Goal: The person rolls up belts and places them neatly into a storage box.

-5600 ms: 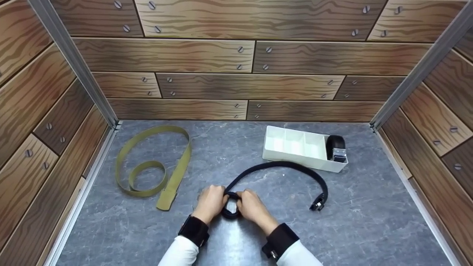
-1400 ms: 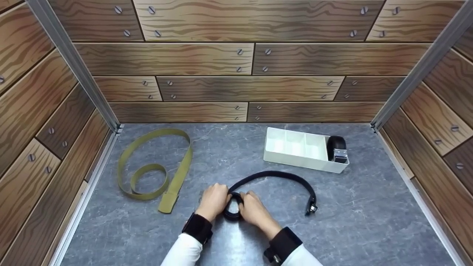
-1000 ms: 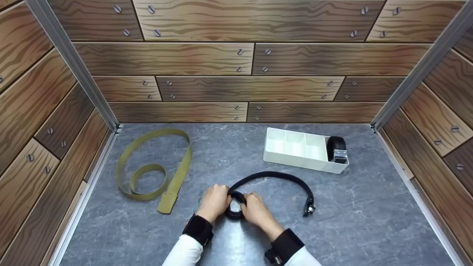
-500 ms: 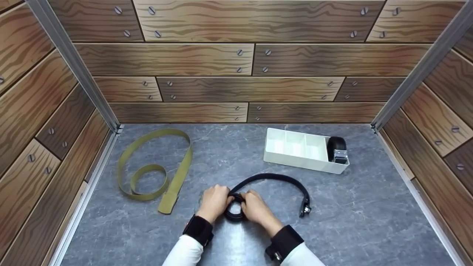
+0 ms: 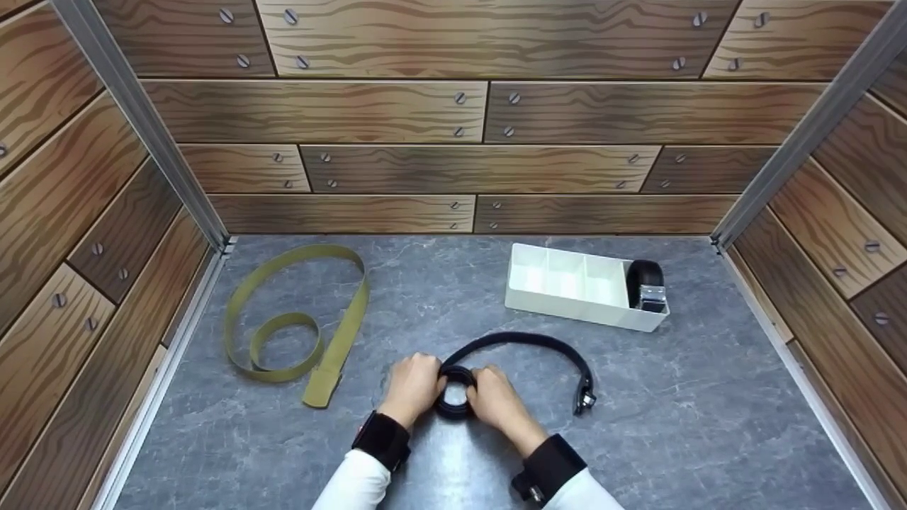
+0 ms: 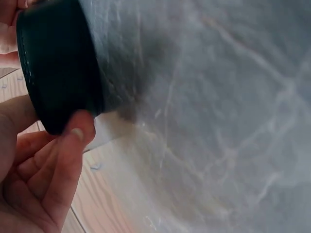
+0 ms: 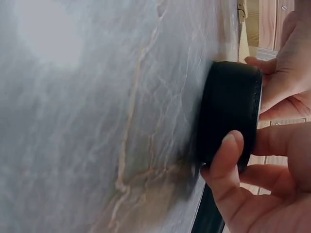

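Note:
A black belt (image 5: 524,338) lies partly rolled up on its edge on the grey surface. Its coil sits between both hands, and the loose length arcs away to the right, ending in a silver buckle (image 5: 587,401). My left hand (image 5: 413,382) grips the coil's left side with thumb and fingers. On the right side, my right hand (image 5: 496,397) pinches the coil, thumb at the inner wall. The left wrist view shows the coil's smooth, stitched outer face (image 6: 63,63) with fingertips at its lower edge. In the right wrist view the coil (image 7: 228,111) stands between the two hands.
An olive webbing belt (image 5: 352,312) lies loosely looped at the left, its tip toward the front. At the back right stands a white divided box (image 5: 581,312); its right compartment holds a rolled black belt (image 5: 643,276) with a silver buckle. Wood-patterned walls (image 5: 390,170) enclose the surface.
The black belt's loose length has shortened, its buckle end drawn left and slightly down. The coil looks thicker and has shifted slightly right with both hands. The olive belt and the box have stayed put.

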Tool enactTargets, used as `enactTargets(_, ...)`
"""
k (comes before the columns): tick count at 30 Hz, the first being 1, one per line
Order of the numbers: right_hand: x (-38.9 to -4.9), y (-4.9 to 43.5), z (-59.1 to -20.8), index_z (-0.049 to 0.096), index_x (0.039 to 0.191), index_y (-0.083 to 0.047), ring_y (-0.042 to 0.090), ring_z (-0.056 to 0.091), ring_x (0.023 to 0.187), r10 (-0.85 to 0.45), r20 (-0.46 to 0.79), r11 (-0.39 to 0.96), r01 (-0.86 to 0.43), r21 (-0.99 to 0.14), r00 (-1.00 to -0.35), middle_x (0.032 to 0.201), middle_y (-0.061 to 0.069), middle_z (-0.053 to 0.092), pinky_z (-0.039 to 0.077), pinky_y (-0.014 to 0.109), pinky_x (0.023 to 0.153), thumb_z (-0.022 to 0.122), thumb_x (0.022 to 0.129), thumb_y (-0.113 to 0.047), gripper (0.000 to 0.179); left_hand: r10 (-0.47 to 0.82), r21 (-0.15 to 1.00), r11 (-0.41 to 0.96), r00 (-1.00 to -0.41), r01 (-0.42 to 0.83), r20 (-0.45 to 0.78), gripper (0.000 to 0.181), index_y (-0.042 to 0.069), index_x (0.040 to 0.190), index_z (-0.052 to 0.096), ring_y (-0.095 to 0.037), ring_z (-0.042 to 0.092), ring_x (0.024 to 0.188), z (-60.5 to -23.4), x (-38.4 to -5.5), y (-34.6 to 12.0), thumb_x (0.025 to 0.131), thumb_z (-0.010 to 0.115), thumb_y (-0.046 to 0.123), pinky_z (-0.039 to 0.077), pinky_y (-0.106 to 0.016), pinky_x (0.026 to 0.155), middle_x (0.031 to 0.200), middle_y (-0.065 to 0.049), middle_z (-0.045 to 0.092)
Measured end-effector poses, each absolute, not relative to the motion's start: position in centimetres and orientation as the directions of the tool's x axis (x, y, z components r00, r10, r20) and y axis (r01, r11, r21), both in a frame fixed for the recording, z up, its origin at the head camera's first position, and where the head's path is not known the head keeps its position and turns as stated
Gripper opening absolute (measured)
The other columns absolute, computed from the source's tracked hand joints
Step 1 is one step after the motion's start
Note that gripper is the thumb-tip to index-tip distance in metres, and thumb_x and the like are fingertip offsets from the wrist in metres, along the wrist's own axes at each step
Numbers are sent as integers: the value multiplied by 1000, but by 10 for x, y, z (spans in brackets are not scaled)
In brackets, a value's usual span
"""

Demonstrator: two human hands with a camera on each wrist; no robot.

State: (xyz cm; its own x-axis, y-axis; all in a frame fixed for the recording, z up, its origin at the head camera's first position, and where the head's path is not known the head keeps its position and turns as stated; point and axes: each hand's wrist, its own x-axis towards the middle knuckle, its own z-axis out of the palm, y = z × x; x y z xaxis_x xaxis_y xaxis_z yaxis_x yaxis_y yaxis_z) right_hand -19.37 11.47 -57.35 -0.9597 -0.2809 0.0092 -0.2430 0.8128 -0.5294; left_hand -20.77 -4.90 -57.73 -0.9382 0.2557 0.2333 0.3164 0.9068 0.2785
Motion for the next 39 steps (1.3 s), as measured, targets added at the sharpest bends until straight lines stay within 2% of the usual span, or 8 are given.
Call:
enactTargets(10, -196, 117, -574, 68, 111, 5, 32, 62, 92, -329, 25, 792, -290, -537, -944, 96, 15, 63, 51, 46, 82, 64, 89, -6, 26, 265, 199, 925, -926, 323, 270, 24, 10, 66, 66, -30, 62, 56, -580, -207, -46, 75, 81, 26, 46, -43, 48, 66, -8, 66)
enactTargets(17, -192, 118, -571, 67, 102, 3, 19, 61, 61, -220, -116, 758, -95, -645, -969, 91, 16, 61, 52, 35, 58, 67, 89, -11, 18, 224, 203, 940, -944, 275, 241, 25, 9, 68, 66, -29, 61, 55, -578, -206, -42, 76, 81, 27, 47, -42, 49, 67, -8, 66)
enactTargets(19, -193, 118, -571, 67, 102, 4, 22, 64, 67, -222, -118, 770, -100, -630, -968, 93, 18, 62, 54, 37, 62, 65, 89, -9, 18, 228, 209, 938, -946, 277, 231, 25, 9, 68, 66, -30, 62, 57, -577, -205, -43, 76, 80, 27, 47, -43, 50, 68, -8, 66)
enactTargets(23, -195, 119, -571, 66, 111, 8, 35, 62, 99, -259, -66, 799, -175, -576, -964, 104, 24, 64, 51, 46, 85, 64, 87, -6, 28, 247, 230, 928, -946, 293, 209, 25, 9, 68, 65, -31, 63, 59, -576, -204, -44, 77, 80, 28, 48, -44, 52, 69, -9, 66)
enactTargets(26, -197, 121, -572, 64, 118, 9, 38, 61, 104, -303, -33, 788, -231, -571, -952, 108, 24, 64, 49, 48, 89, 64, 86, -3, 35, 263, 242, 920, -944, 307, 199, 27, 9, 68, 64, -31, 63, 61, -576, -204, -44, 79, 79, 30, 49, -44, 53, 69, -9, 66)
enactTargets(32, -198, 122, -575, 67, 115, 5, 35, 61, 97, -372, 37, 755, -325, -570, -928, 101, 18, 63, 49, 48, 87, 64, 86, -3, 30, 274, 196, 925, -930, 325, 245, 26, 8, 67, 65, -33, 63, 59, -578, -204, -43, 78, 78, 28, 48, -45, 49, 67, -10, 65)
enactTargets(35, -196, 121, -574, 67, 109, 6, 37, 61, 99, -323, -21, 768, -249, -589, -946, 104, 21, 64, 49, 49, 88, 67, 88, -10, 27, 267, 184, 929, -927, 320, 262, 25, 8, 67, 65, -33, 62, 57, -580, -203, -42, 76, 78, 26, 48, -44, 48, 66, -10, 64)
enactTargets(39, -194, 121, -571, 67, 90, 1, 29, 62, 84, -264, -103, 786, -152, -600, -959, 89, 14, 64, 51, 46, 78, 69, 87, -13, 14, 255, 198, 930, -932, 310, 259, 25, 7, 67, 64, -33, 63, 58, -580, -203, -41, 77, 78, 26, 48, -44, 49, 66, -10, 64)
